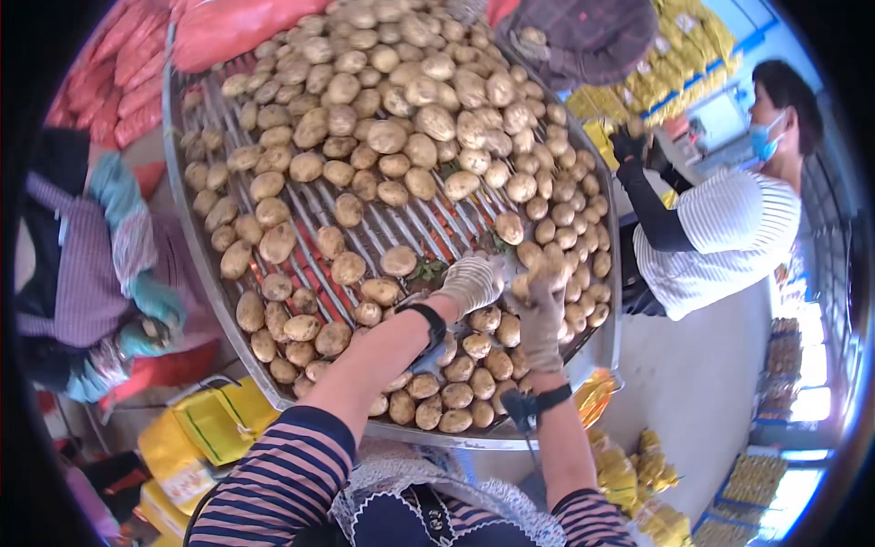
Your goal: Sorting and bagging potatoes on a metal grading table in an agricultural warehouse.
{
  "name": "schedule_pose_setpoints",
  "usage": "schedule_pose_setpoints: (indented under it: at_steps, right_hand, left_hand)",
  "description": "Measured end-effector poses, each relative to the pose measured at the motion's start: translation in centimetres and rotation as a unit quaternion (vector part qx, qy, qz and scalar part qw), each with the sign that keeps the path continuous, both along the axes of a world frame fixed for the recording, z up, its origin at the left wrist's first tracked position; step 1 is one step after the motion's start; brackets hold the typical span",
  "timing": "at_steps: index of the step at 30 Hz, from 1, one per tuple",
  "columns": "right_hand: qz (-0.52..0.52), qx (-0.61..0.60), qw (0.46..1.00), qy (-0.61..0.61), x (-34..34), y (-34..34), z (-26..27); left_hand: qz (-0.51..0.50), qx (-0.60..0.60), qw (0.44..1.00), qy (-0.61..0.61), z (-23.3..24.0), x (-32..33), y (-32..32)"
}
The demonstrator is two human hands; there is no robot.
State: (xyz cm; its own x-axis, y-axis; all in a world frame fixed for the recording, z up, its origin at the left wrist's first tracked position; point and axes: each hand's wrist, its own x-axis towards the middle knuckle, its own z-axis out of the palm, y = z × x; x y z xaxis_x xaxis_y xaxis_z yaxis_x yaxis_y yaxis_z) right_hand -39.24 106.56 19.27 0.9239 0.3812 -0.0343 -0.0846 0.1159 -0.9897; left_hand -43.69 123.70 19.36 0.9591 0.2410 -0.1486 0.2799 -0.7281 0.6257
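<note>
Many potatoes (386, 137) lie heaped and scattered over a slatted metal sorting table (383, 225), whose bars show between them. My left hand (472, 284), in a striped knit glove, reaches over the bars beside some green leaves (427, 271); its fingers are blurred, and whether it holds anything is hidden. To its right, my right hand (541, 321), in a light glove, is among the potatoes near the right side, its fingertips at a blurred potato (550, 265); whether they grip it is unclear. Black bands are on both wrists.
A raised metal rim (465, 439) bounds the table. Co-workers stand at the left (102, 239) and right (718, 212); another's cap (588, 41) shows at the far side. Yellow sacks (212, 424) are at the near left, more at the lower right (615, 472). Red mesh sacks (116, 75) are stacked far left.
</note>
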Motion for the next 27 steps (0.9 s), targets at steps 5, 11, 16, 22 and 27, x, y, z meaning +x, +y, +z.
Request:
schedule_pose_setpoints:
  at_steps: [5,11,16,22,27]
  right_hand:
    - [0.175,0.093,0.968,0.155,-12.0,1.2,10.2]
    - [0.439,-0.194,0.822,-0.306,-31.2,9.4,9.4]
    - [0.500,-0.099,0.786,-0.351,-41.1,8.8,6.7]
    - [0.338,-0.237,0.889,-0.196,-30.2,14.6,8.3]
    - [0.118,-0.339,0.840,-0.407,-16.2,21.3,1.7]
  left_hand:
    - [0.247,-0.254,0.914,-0.199,3.9,-13.8,-0.6]
    - [0.347,-0.793,0.436,-0.245,5.1,-40.4,-0.7]
    - [0.412,-0.791,0.301,-0.336,2.5,-56.6,-3.2]
    - [0.572,-0.692,0.134,-0.419,-6.1,-68.1,-1.3]
    - [0.754,-0.572,0.187,-0.264,-5.5,-62.1,-0.4]
